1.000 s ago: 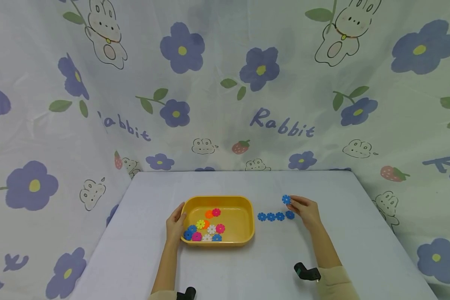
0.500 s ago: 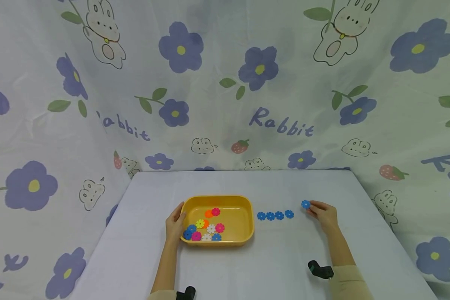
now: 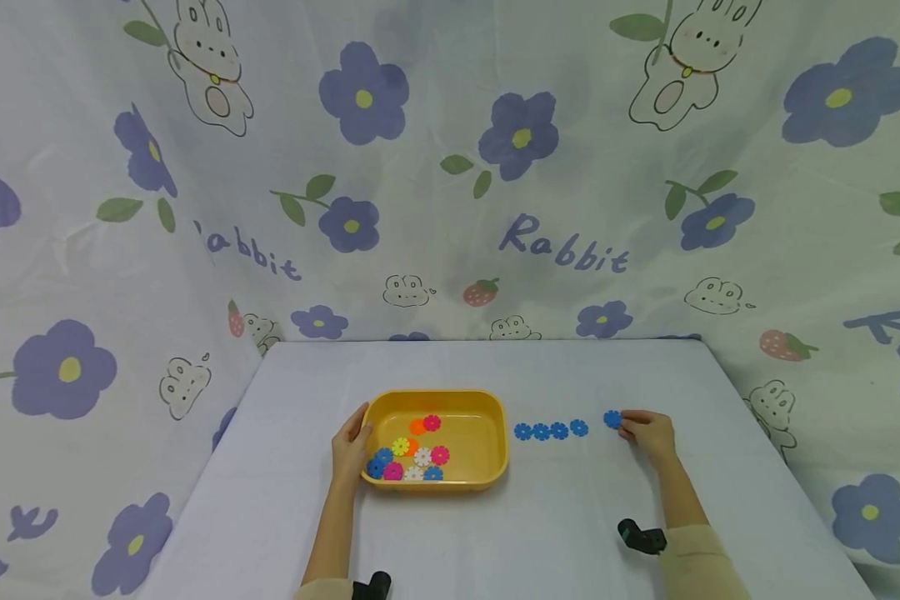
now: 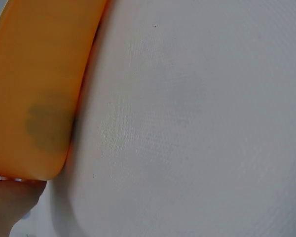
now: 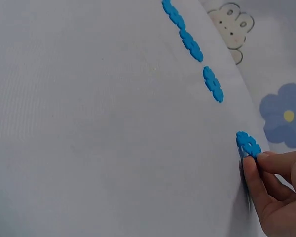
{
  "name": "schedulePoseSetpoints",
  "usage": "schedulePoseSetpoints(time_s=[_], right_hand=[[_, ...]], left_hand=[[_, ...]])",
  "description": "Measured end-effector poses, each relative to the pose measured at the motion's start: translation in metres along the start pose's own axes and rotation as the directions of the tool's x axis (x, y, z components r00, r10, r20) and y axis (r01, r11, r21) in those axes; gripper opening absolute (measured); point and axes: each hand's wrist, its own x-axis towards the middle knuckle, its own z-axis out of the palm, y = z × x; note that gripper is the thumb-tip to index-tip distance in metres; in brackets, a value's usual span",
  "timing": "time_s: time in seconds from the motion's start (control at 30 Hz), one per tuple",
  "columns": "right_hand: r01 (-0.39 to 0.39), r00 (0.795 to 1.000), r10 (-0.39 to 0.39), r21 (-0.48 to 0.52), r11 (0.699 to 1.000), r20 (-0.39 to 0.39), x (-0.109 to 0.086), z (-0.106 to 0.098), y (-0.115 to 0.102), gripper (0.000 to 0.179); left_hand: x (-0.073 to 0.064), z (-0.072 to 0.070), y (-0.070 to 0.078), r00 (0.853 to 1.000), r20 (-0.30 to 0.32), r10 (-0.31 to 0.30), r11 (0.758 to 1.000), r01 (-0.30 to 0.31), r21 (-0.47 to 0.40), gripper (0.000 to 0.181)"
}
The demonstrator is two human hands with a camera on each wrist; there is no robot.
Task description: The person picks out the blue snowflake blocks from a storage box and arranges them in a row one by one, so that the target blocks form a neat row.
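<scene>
My right hand point(image 3: 648, 435) pinches a blue snowflake disc point(image 3: 612, 419) between thumb and fingers, to the right of a row of several blue discs point(image 3: 559, 430) on the white table. In the right wrist view the pinched disc point(image 5: 248, 143) is tilted, with a gap between it and the row's last disc point(image 5: 213, 84). My left hand point(image 3: 350, 446) holds the left side of a yellow tray point(image 3: 471, 442). Inside the tray, mostly at its front left, lie several discs in blue, pink, orange, yellow and white, such as a pink disc point(image 3: 440, 455).
The white table point(image 3: 547, 525) is backed by a cloth point(image 3: 435, 200) printed with flowers and rabbits, which also hangs at both sides. A black wrist camera mount point(image 3: 642, 537) sticks out by the right sleeve, another mount point(image 3: 373, 586) by the left.
My right hand has moved right, away from the row's end, carrying the blue disc, then slightly down toward the table. The left hand and tray stay in place.
</scene>
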Motion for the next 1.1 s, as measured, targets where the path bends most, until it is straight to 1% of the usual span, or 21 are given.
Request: schedulePoseSetpoints(time_s=[0.07, 0.4, 0.53, 0.93, 1.1], right_hand=[[-0.002, 1.000, 0.002, -0.008, 1.000, -0.008, 0.000, 0.003, -0.001, 0.036], [0.019, 0.999, -0.016, -0.069, 0.997, 0.038, 0.001, 0.011, -0.006, 0.032], [0.016, 0.998, -0.012, -0.079, 0.997, 0.055, 0.002, 0.011, -0.005, 0.032], [0.020, 0.995, -0.009, -0.111, 0.994, 0.097, 0.003, 0.011, -0.001, 0.032], [0.020, 0.995, -0.008, -0.135, 0.991, 0.095, 0.004, 0.012, -0.002, 0.032]], left_hand=[[0.000, 0.000, 0.000, 1.000, 0.001, -0.003, 1.000, 0.003, 0.002, 0.043], [-0.001, 0.001, 0.000, 1.000, -0.006, -0.015, 1.000, 0.015, 0.007, 0.042], [-0.002, 0.001, 0.000, 1.000, -0.005, -0.001, 1.000, 0.001, -0.003, 0.043], [-0.001, 0.001, 0.000, 1.000, -0.010, 0.001, 1.000, -0.001, -0.016, 0.042], [-0.001, 0.001, -0.001, 1.000, -0.007, 0.001, 1.000, -0.001, -0.023, 0.042]])
